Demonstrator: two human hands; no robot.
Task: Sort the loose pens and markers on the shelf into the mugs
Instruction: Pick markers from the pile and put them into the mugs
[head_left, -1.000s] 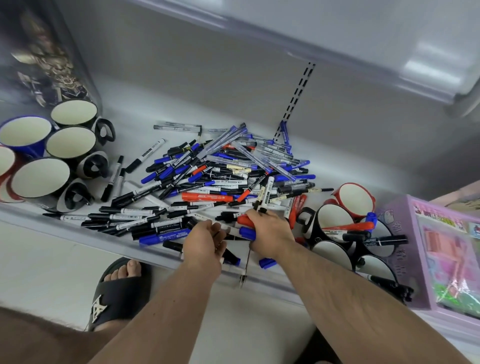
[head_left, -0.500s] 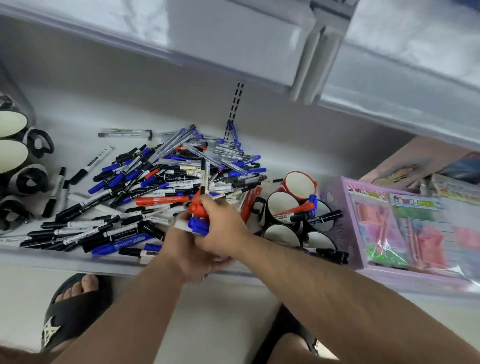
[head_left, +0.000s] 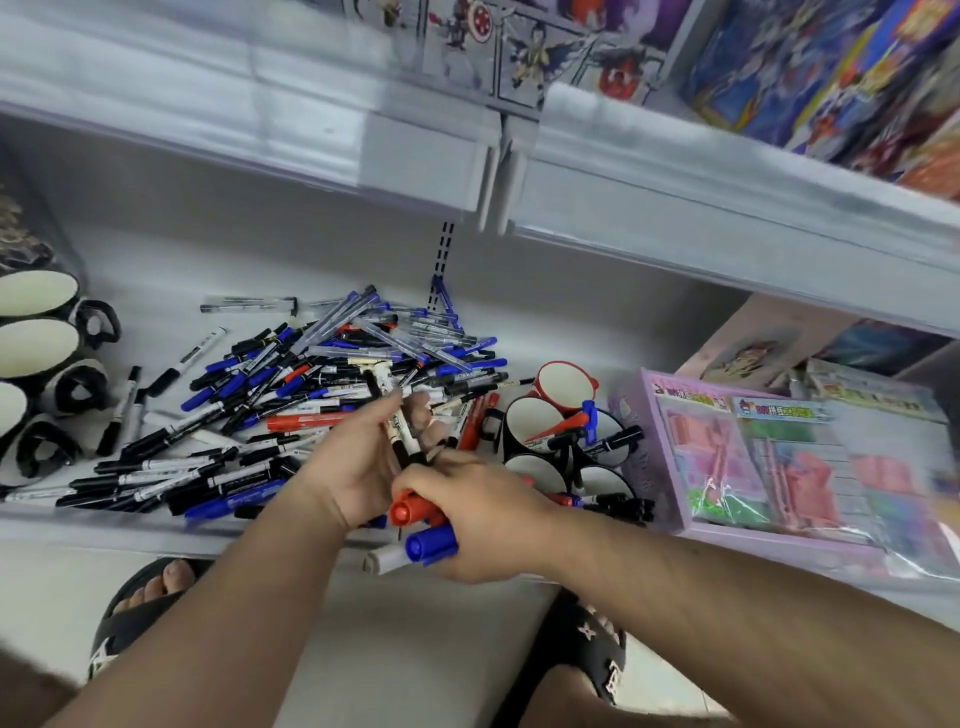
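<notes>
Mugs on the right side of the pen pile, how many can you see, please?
5: a red mug at the back, then four black mugs clustered in front; others may be hidden.

Bare forearms; black, seemingly star-marked slides (head_left: 592, 647)

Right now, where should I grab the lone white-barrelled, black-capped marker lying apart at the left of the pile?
Pinch the white-barrelled, black-capped marker across its bare white middle, coming straight down from above. It lies flat and diagonal on the grey shelf, black cap toward you, clear of its neighbours, so fingers should fit on both long sides.
</notes>
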